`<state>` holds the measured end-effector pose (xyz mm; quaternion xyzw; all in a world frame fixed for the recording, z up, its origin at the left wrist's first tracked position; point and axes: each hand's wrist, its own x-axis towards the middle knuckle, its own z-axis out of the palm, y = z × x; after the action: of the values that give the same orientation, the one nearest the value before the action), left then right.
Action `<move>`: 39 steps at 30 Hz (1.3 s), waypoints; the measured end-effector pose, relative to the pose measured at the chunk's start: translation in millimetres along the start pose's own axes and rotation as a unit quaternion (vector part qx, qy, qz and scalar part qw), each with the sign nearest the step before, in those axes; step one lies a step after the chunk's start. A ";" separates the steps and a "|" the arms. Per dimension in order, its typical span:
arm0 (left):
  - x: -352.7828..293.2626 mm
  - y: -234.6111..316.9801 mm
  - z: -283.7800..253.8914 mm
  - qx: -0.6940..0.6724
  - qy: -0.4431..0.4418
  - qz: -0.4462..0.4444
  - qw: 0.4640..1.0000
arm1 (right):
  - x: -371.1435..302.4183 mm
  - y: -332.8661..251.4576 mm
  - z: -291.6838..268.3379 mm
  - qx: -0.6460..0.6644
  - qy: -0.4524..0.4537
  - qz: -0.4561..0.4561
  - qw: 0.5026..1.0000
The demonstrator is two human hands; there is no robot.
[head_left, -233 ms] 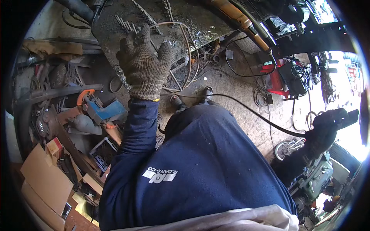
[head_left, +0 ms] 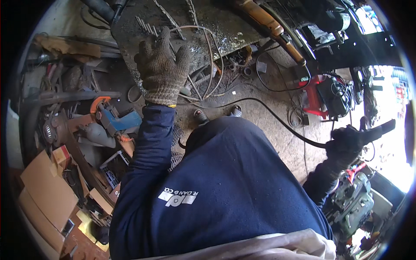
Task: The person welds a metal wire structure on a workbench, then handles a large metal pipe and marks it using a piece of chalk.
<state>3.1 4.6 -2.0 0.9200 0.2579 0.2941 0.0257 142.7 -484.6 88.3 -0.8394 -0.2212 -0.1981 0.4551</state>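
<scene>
My left hand, in a knitted work glove, is over the near edge of a dark metal-topped table. Its thumb and index finger stand apart, and I see nothing held in it. Several short thin rods lie by its fingertips. A thin looped cable runs off the table edge beside the thumb. At the far right my right hand, in a dark glove, is closed around what looks like a dark welding electrode holder. A thick black cable leads from it toward the left.
An orange-brown cylinder lies at the table's right end. A red and black machine with coiled cables stands on the floor. On the left are a blue and orange tool, scrap metal and a cardboard box. A green machine stands lower right.
My right hand has moved left, closer to my body, with the holder in it. My left hand has barely shifted over the table, and the whole view has tilted slightly.
</scene>
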 end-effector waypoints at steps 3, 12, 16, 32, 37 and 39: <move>-4.3 0.2 0.9 0.004 0.021 0.011 1.000 | -9.8 26.3 22.9 -0.037 -0.156 -0.041 0.986; -6.9 -2.9 1.5 -0.008 -0.004 0.002 1.000 | -30.9 60.8 111.3 0.449 -0.287 0.410 0.740; -5.2 -3.9 6.2 -0.039 0.005 0.009 0.999 | -43.0 75.9 135.4 0.479 -0.259 0.536 0.645; -11.0 -23.5 18.0 -0.011 0.039 0.101 0.994 | -71.8 82.2 172.4 0.447 -0.320 0.464 0.695; -13.3 -32.1 19.1 0.033 0.021 0.102 0.994 | -73.7 82.7 179.9 0.475 -0.308 0.494 0.660; -12.0 -24.9 17.8 0.006 0.020 0.080 0.997 | -73.1 75.3 181.2 0.423 -0.322 0.464 0.708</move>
<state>-6.7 22.2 -27.9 0.9316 0.1861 0.3121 -0.0090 147.8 -380.9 -93.6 -0.5682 0.0025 0.4349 0.6985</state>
